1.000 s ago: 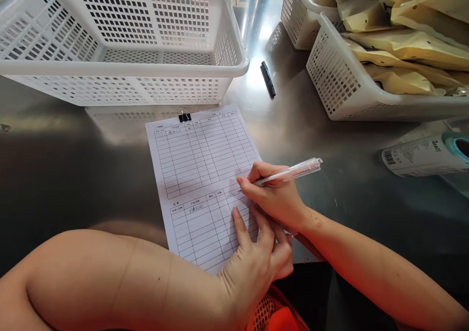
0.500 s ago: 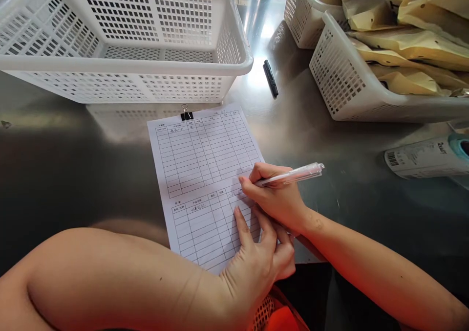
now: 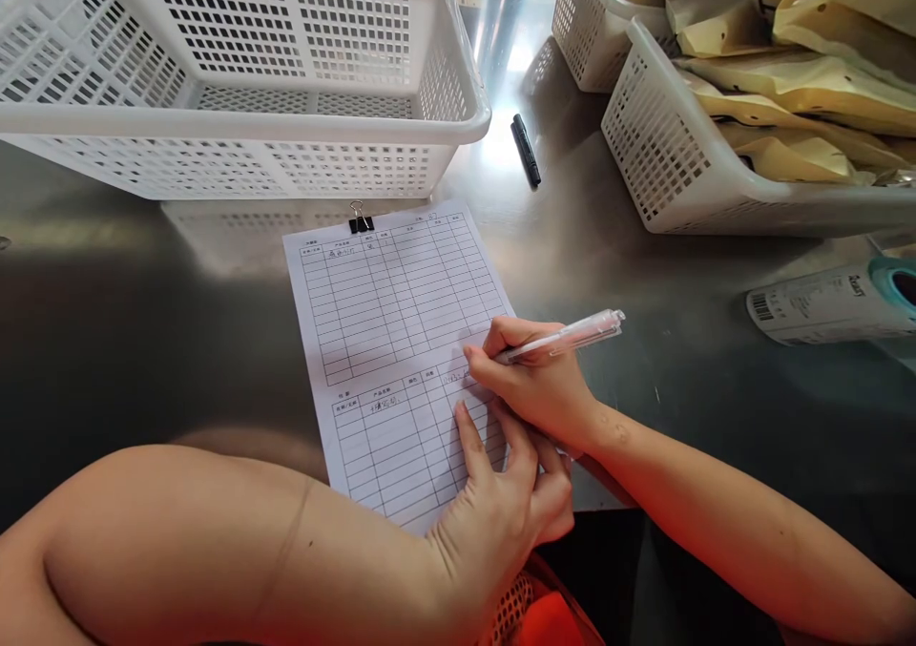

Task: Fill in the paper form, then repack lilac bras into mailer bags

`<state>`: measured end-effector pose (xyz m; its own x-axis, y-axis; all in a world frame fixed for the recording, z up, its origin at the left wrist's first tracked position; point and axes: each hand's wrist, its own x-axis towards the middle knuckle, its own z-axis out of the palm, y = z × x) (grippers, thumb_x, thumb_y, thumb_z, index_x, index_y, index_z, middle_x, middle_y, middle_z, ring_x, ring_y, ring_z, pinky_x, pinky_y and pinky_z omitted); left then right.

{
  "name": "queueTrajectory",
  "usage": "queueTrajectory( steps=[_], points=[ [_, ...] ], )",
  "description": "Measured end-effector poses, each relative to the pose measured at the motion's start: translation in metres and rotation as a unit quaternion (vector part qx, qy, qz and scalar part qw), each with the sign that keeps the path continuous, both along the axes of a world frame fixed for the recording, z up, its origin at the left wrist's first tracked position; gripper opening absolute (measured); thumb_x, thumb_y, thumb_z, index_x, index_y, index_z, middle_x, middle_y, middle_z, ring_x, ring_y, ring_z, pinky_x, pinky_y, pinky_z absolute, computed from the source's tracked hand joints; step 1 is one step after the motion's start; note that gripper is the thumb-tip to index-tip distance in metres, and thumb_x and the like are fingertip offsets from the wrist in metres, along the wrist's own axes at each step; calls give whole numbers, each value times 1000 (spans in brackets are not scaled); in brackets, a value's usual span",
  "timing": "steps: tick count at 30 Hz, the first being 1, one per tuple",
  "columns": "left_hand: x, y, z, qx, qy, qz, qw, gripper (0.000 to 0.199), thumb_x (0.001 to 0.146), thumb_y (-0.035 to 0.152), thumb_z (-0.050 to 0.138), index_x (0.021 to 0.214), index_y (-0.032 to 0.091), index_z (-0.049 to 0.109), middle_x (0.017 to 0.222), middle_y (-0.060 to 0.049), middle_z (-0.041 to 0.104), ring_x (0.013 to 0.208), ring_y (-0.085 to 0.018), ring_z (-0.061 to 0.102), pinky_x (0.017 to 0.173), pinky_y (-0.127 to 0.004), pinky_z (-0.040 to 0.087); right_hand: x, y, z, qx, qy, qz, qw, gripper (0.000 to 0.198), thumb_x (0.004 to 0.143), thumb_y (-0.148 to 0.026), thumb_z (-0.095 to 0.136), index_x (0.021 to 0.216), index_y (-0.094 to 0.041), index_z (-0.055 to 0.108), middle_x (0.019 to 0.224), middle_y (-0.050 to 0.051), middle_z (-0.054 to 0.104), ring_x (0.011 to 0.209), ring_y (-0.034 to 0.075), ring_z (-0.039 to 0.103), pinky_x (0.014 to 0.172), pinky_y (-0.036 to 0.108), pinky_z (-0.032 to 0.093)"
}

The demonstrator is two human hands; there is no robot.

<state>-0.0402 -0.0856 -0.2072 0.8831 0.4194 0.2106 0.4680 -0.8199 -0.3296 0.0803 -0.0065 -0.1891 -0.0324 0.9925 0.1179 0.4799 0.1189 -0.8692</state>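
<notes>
R hand [image 3: 533, 369]: grip pinching clear pen [image 3: 572, 335], tip hidden. L hand [image 3: 497, 503]: grip holds nothing visible, fingers spread on form [image 3: 401, 312] by counter's [image 3: 178, 341] near edge. 2 main risks, prob.: form skews if L hand eases off, since binder clip [image 3: 362, 224] pins only its top; ink smears if R hand drags. Loose marker [image 3: 526, 150], twd far edge, could roll if knocked.
</notes>
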Motion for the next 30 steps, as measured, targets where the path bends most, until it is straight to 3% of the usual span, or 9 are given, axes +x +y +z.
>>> queueTrajectory(
  steps=[23,27,30],
  points=[
    [1,-1,-3,-29,-14,-3,999,34,93,38,50,126,37,58,126,-9,52,110,-42,58,78,-70,54,-1,-1,0,1,6,14,1000,33,75,-12,63,52,-18,41,47,-7,41,46,5,33,42,20,26],
    [1,-1,0,-27,-16,-1,999,34,93,38,50,127,36,57,125,-10,52,109,-39,59,77,-68,56,7,3,5,-21,103,-67,992,34,77,-19,67,53,-19,44,45,-7,45,41,6,39,39,20,30],
    [0,0,1,-29,-5,-2,1000,35,92,37,52,127,33,57,123,-11,52,108,-39,59,76,-66,58,19,14,9,29,165,-133,977,34,79,-25,69,57,-20,45,47,-7,50,36,7,41,36,21,31]
  ],
)
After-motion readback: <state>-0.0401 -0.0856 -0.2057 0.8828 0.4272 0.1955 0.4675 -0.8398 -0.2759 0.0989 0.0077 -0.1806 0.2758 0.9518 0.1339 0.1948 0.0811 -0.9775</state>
